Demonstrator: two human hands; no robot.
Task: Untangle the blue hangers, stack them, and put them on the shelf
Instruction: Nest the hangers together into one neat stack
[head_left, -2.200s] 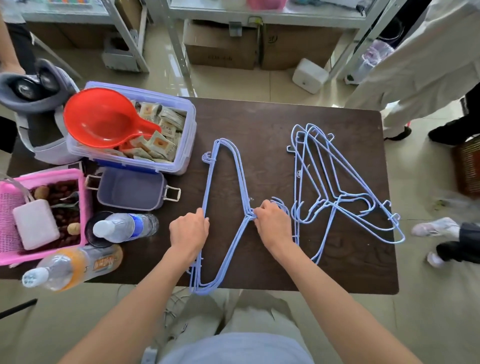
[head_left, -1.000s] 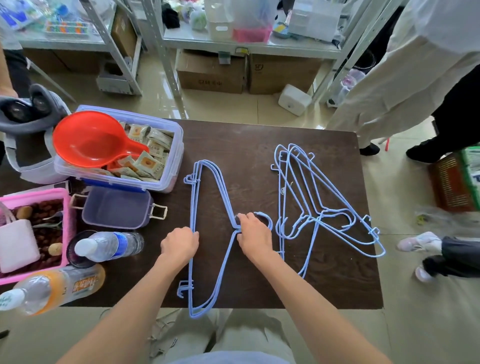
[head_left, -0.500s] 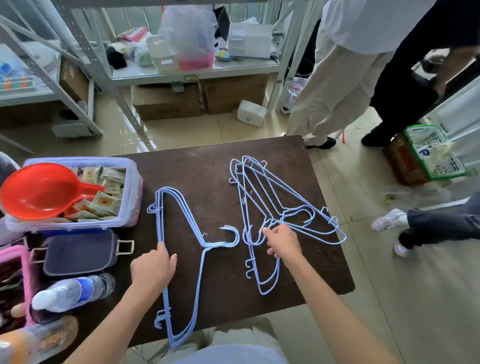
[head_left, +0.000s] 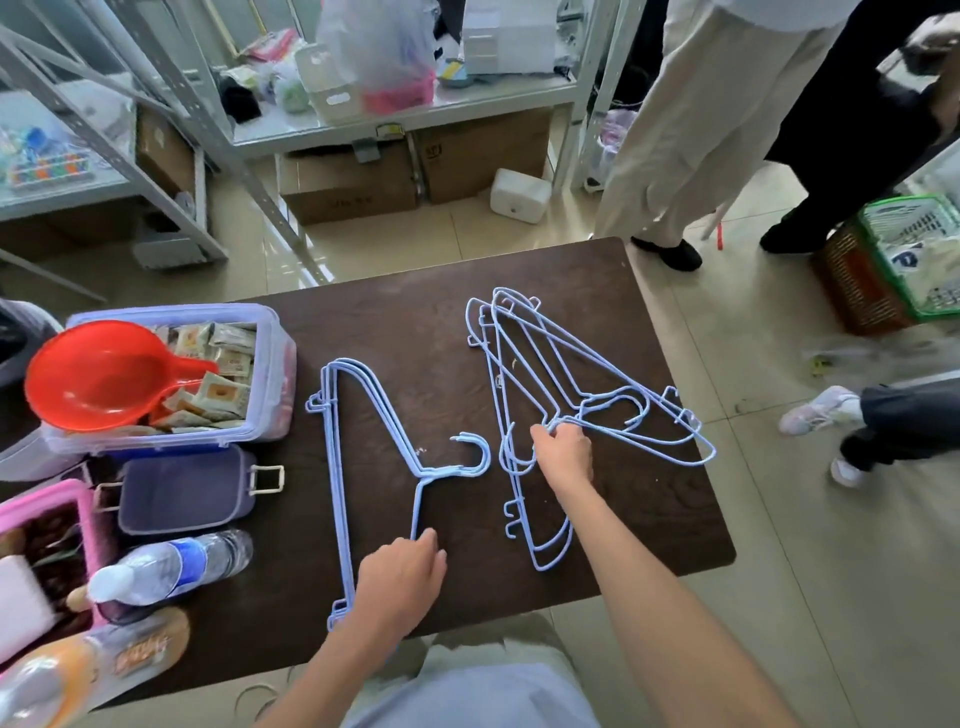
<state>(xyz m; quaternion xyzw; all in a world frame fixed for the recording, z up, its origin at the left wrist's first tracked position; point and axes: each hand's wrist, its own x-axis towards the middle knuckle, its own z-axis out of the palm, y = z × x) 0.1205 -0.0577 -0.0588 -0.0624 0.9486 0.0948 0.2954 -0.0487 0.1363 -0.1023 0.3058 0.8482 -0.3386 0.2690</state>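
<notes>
A neat stack of blue hangers (head_left: 374, 410) lies on the dark table (head_left: 415, 322), hooks pointing right. My left hand (head_left: 400, 582) rests on the stack's near lower part, fingers curled over the wire. To the right a tangled pile of blue hangers (head_left: 540, 364) lies spread out. My right hand (head_left: 563, 454) grips that pile at its middle, where the hooks and necks cross. A metal shelf (head_left: 415, 111) with assorted goods stands beyond the table.
Left of the hangers stand a clear box with packets and a red scoop (head_left: 104, 374), a purple lid (head_left: 187, 488), a water bottle (head_left: 171, 566) and a pink basket (head_left: 47, 525). People stand at the far right by a green basket (head_left: 914, 254).
My right hand has left the neat stack's hook and moved right onto the tangled pile. My left hand slid down the stack. The view tilted up, showing the shelf.
</notes>
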